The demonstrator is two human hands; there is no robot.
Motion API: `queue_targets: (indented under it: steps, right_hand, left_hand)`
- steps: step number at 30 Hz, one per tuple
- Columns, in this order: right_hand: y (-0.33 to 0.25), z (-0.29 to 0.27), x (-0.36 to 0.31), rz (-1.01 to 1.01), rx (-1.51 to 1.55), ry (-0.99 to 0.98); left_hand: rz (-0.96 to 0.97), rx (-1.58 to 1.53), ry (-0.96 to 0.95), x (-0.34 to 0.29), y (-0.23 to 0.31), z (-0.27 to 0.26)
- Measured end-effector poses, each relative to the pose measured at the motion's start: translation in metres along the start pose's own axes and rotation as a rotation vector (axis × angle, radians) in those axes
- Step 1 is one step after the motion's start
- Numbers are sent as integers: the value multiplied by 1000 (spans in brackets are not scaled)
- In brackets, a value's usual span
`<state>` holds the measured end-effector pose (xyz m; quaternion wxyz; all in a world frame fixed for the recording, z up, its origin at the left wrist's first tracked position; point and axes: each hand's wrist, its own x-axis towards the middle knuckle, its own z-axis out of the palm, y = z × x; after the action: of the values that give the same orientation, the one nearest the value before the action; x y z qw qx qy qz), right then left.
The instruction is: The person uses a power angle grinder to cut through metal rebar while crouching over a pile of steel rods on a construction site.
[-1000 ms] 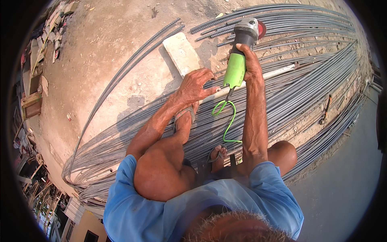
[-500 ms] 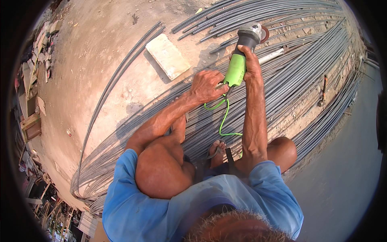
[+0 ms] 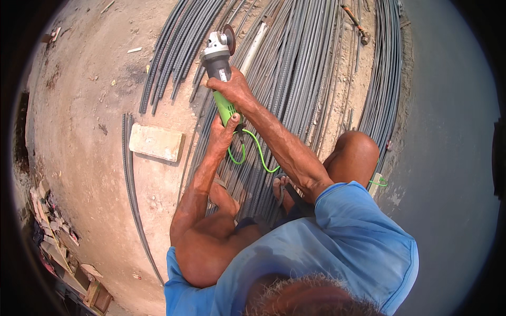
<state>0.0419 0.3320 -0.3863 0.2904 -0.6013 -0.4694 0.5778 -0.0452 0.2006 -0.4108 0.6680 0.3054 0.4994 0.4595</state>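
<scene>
A green and black angle grinder (image 3: 224,108) with a silver head and a reddish-brown disc (image 3: 229,40) is held out in front of me, disc end pointing away. My right hand (image 3: 235,87) wraps round its body just behind the black collar. At the rear, my left hand (image 3: 221,136) closes on the green end, thumb lying along it near the cord outlet. From there a bright green cord (image 3: 258,145) loops down toward my feet. Beneath the tool, long steel reinforcing bars (image 3: 287,79) lie in bundles on the ground, and the disc touches none of them visibly.
A pale rectangular block (image 3: 156,141) rests on the dirt to the left, beside two bent bars (image 3: 132,184). A whitish pipe (image 3: 255,47) lies among the bars. Far right is a hammer (image 3: 357,23), with a smooth grey surface (image 3: 443,131) beyond. Rubble and wood lie lower left.
My view has swung to the right, so the block and bars appear turned. The left hand has shifted from a curled grip beside the cord end to a hold around the grinder's rear.
</scene>
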Motion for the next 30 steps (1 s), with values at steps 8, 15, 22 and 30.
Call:
queue_targets:
  steps: [8,15,22,30]
  right_hand:
    - [-3,-46,1,120,424,-204]
    - [-52,-105,26,39,308,-115]
    - [-102,-244,70,101,320,157]
    - [-68,-403,6,-52,-190,426]
  left_hand:
    - [-3,-56,-139,14,25,27]
    - [62,-86,-451,30,10,71]
    - [314,830,-689,5,-37,88]
    - [-306,480,-754,-17,-26,55]
